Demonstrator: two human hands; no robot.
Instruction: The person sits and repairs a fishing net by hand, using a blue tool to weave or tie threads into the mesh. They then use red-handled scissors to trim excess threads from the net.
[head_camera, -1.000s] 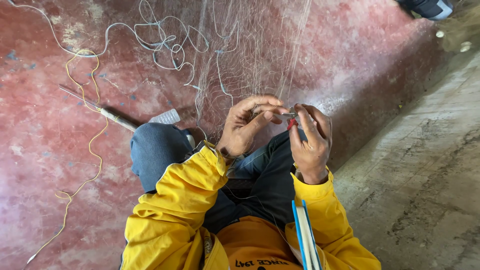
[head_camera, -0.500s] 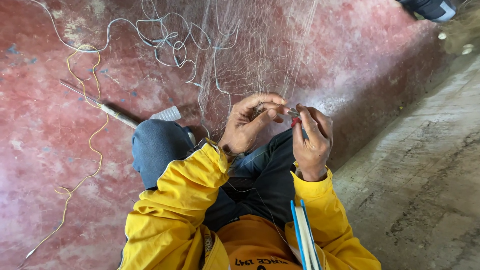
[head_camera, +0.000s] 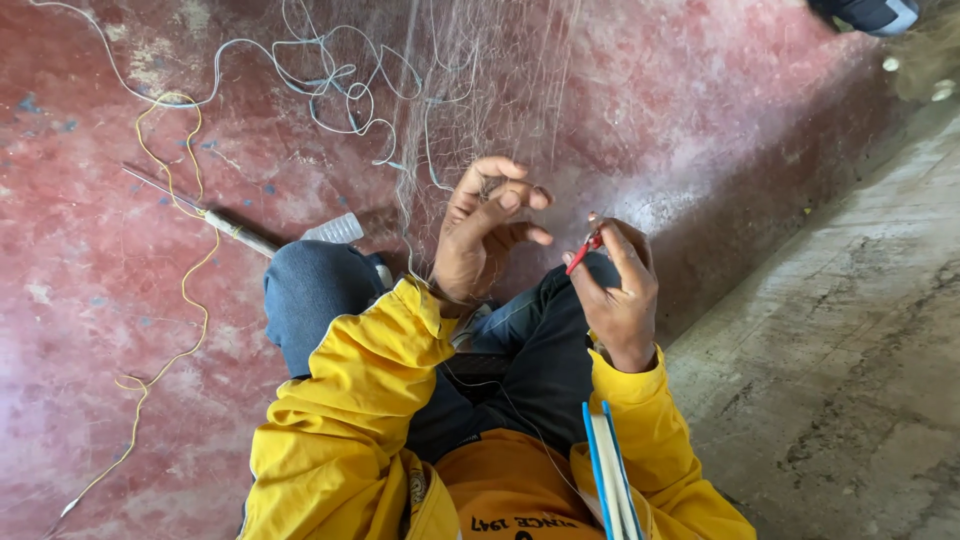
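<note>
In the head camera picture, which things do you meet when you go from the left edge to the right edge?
Yellow cord → rod → clear bottle → left hand in the net → red tool → right hand → dark shoe.

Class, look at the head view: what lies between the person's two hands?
Nothing solid: the left hand and right hand are apart, with only fine net threads and dark trousers behind the gap.

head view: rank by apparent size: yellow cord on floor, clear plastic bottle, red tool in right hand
1. yellow cord, runs longest across the floor.
2. clear plastic bottle, partly hidden behind the knee.
3. red tool, mostly hidden by the right hand and nearer the camera.
</note>
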